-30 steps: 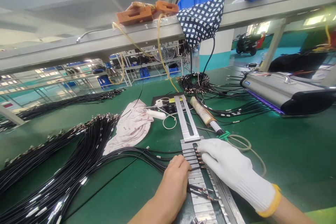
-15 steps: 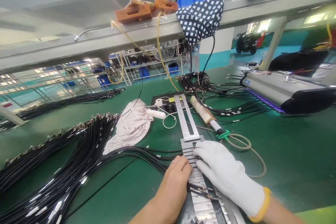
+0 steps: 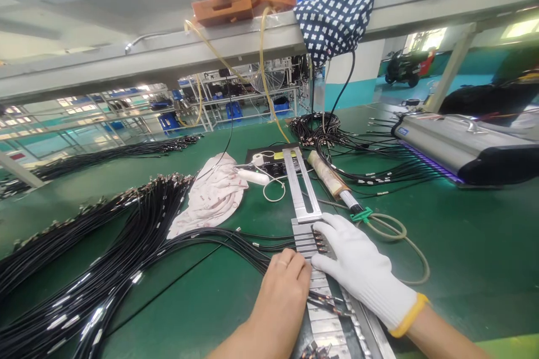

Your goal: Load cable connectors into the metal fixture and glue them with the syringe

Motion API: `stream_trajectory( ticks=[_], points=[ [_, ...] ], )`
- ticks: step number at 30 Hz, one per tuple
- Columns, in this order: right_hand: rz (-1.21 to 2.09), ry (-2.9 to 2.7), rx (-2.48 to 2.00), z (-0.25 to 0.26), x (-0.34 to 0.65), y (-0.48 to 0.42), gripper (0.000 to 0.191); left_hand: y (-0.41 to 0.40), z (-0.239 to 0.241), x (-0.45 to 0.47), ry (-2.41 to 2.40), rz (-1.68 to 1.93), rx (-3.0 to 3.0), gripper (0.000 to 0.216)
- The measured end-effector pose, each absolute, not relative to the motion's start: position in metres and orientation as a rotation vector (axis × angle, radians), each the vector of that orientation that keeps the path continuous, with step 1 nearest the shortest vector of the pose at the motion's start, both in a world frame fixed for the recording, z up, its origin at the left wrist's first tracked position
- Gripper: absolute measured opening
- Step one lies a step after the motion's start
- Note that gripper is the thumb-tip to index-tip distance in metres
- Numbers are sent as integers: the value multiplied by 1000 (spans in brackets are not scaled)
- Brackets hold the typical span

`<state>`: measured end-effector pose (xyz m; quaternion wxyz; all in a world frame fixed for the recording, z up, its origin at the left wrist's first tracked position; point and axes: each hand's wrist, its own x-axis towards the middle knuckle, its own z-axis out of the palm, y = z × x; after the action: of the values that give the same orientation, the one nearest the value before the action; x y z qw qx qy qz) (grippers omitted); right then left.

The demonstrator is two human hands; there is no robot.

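Below the centre lies a slotted metal fixture (image 3: 306, 241), with black cables (image 3: 246, 249) running into it from the left. My bare left hand (image 3: 284, 289) is closed at the fixture's left edge, its fingers curled over a black cable; the fingertips are partly hidden. On the right side, my right hand (image 3: 357, 266) in a white glove has its thumb and index finger apart. Several stripped cable ends (image 3: 320, 244) show between them, lying across the slots. More cable ends with bare coloured wires (image 3: 330, 304) stick out beneath my left hand.
A thick black cable bundle (image 3: 138, 241) spreads over the left of the green table (image 3: 471, 252). Behind the fixture are a pink cloth (image 3: 214, 196), a slotted metal plate (image 3: 301, 185) and a wrapped handle (image 3: 328, 176). A silver lamp housing (image 3: 455, 143) glows purple at right.
My right thumb and index finger have spread apart, uncovering cable ends in the slots. My left hand stays at the fixture, its fingers slightly farther over it. The view has shifted slightly.
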<state>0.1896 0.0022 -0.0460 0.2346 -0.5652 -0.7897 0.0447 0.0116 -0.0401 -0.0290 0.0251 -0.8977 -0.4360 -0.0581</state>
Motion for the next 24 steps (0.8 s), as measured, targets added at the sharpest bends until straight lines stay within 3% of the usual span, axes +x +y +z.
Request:
stream_trajectory(
  ticks=[6,12,19,24],
  points=[
    [263,-2215,-1640,-37,190,4,51,-48,-21,19,-1162,259,-2719,48],
    [339,-2211,-1623,-36,192,9,56,-46,-31,17,-1194,140,-2819,54],
    [452,-2063,-1602,-43,195,7,53,-38,-10,-6,-1557,-454,-3087,37],
    [544,-1971,-1573,-40,202,7,45,-40,-1,-10,-1686,-130,-2976,18]
  ],
)
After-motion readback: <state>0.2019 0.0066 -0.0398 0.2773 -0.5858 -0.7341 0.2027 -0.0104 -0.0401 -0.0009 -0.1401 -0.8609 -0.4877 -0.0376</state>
